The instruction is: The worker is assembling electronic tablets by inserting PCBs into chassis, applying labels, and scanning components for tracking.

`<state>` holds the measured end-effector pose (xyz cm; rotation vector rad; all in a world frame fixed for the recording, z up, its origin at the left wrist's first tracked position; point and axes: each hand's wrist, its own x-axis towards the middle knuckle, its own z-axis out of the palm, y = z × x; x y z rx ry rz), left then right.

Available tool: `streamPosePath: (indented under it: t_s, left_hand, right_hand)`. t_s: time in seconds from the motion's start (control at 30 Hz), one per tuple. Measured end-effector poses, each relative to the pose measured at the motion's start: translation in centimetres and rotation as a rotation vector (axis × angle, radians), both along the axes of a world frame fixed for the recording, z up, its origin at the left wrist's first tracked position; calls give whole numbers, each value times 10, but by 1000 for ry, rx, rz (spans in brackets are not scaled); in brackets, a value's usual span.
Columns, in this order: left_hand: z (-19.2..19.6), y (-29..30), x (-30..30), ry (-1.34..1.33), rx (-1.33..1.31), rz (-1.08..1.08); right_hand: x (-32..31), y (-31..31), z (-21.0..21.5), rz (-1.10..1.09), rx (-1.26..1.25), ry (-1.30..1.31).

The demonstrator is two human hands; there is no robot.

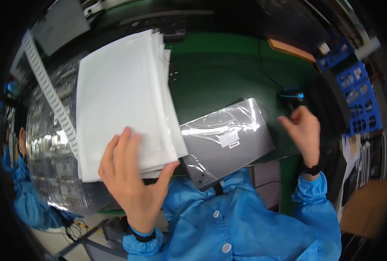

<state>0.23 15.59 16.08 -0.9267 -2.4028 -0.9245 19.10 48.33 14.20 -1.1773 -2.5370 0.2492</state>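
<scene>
Stack of white sheets point(124, 100): clasped at its lower edge in the left hand point(130, 180) grip, overlapping the left of the grey wrapped panel point(228, 141). Right hand point(304, 130): raised right of the panel, loosely curled, nothing held. Green bench point(219, 74) beneath.

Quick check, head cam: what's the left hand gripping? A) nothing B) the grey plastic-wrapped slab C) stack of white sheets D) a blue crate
C: the left hand pinches the lower edge of the stack of white sheets, thumb under and fingers on top; the grey plastic-wrapped slab lies untouched on the green mat.
</scene>
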Motion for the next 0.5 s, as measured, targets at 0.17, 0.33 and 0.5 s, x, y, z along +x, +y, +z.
streamPosePath:
  t_s: [0.17, 0.33, 0.5]
  left_hand:
    - [-14, 7, 1, 6, 162, 40]
    - [-69, -50, 27, 302, 858, -325]
    - [-151, -137, 50, 74, -129, -331]
  right_hand:
    - [57, 92, -20, -4, 18, -79]
    - [27, 86, -28, -41, -856, 228]
    - [45, 29, 12, 196, -1057, -14]
